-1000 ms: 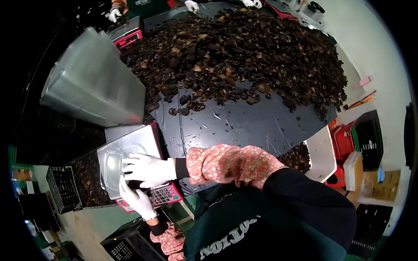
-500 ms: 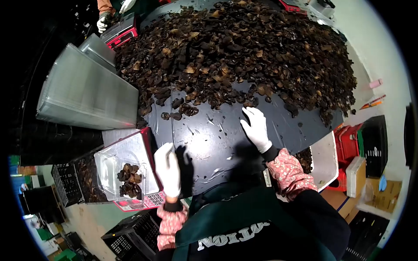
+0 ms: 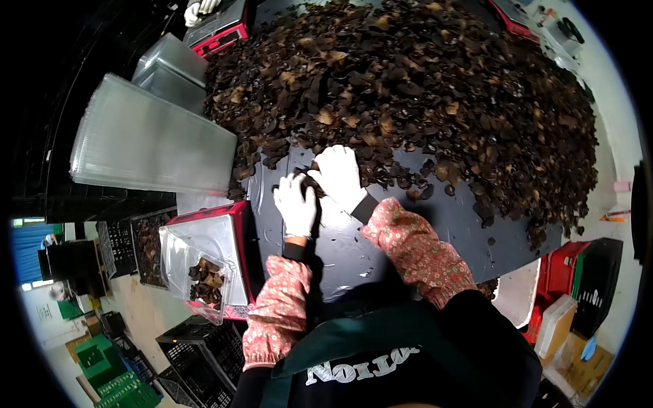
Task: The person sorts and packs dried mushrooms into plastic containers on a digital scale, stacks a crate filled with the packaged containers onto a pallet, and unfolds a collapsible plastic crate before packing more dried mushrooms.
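Note:
A big heap of dark brown, curled dried pieces, like fungus (image 3: pixel 408 88), covers the far part of the black-covered table (image 3: pixel 347 255). At the heap's near edge, my left hand (image 3: pixel 296 206) lies over a few loose pieces, fingers apart. Just right of it is my right hand (image 3: pixel 339 177), palm down on the edge of the heap, its fingers spread slightly. Both wear white gloves, and nothing is seen gripped in either. To the left, a clear plastic box (image 3: pixel 221 275) holding some dark pieces rests on a red scale (image 3: pixel 239 238).
Tall stacks of clear boxes (image 3: pixel 153 139) stand at the left. Black crates (image 3: pixel 201 360) are on the floor below. A white bin (image 3: pixel 518 292) and red crates (image 3: pixel 561 268) are at the right. A co-worker's gloved hands (image 3: pixel 202 8) show near another scale (image 3: pixel 221 30).
Both hands left the scale area, where the clear box now shows its dark pieces. From being wide apart, they have come together at the heap's near edge.

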A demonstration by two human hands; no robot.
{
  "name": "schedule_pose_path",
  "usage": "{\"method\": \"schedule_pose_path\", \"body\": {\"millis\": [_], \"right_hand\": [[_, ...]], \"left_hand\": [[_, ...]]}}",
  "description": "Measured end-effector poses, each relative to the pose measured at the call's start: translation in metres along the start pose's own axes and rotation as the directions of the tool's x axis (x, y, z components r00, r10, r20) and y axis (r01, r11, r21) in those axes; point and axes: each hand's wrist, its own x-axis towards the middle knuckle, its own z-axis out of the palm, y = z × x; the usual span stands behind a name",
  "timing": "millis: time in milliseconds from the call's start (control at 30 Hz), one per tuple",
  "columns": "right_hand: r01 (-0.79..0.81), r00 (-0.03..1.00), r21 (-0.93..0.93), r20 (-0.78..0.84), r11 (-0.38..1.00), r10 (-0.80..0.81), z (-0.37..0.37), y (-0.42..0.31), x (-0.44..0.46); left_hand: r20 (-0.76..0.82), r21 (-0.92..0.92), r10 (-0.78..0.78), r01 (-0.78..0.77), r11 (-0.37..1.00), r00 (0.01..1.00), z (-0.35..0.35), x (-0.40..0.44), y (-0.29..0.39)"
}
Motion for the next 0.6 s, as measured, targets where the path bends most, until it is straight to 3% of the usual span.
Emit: {"method": "schedule_pose_path", "body": {"millis": [67,167,233,367,433,500,533,600], "right_hand": [[-0.055,0.996,-0.031,0.062,0.998,0.057,0.008,-0.002,0.008],[-0.028,0.998,-0.033,0.062,0.999,0.03,0.012,0.001,0.006],[0.04,0.999,0.072,-0.003,0.997,-0.04,0.016,0.008,-0.001],[0.074,0.989,0.304,-0.146,0.95,-0.03,0.004,0.017,-0.023],[0.06,0.98,0.395,-0.199,0.917,0.022,-0.007,0.015,-0.037],[0.073,0.963,0.449,-0.265,0.891,0.055,-0.021,0.01,-0.052],[0.103,0.943,0.495,-0.324,0.863,0.073,-0.029,0.006,-0.06],[0.091,0.927,0.484,-0.361,0.87,0.104,-0.042,0.001,-0.081]], "left_hand": [[-0.086,-0.011,0.04,-0.041,0.999,0.995,0.003,-0.019,0.004],[-0.073,-0.085,0.035,-0.042,0.995,0.997,-0.005,-0.031,0.01],[-0.124,-0.139,0.064,-0.081,0.987,0.99,-0.011,-0.036,0.018],[-0.036,-0.375,0.054,-0.064,0.925,0.998,-0.019,-0.044,0.018],[-0.021,-0.53,-0.049,0.031,0.847,0.999,-0.023,-0.05,0.02],[-0.019,-0.546,-0.066,0.045,0.836,0.998,-0.026,-0.059,0.02],[0.056,-0.607,-0.147,0.15,0.78,0.988,-0.025,-0.062,0.019],[-0.003,-0.598,-0.121,0.095,0.796,0.993,-0.027,-0.065,0.014]]}}
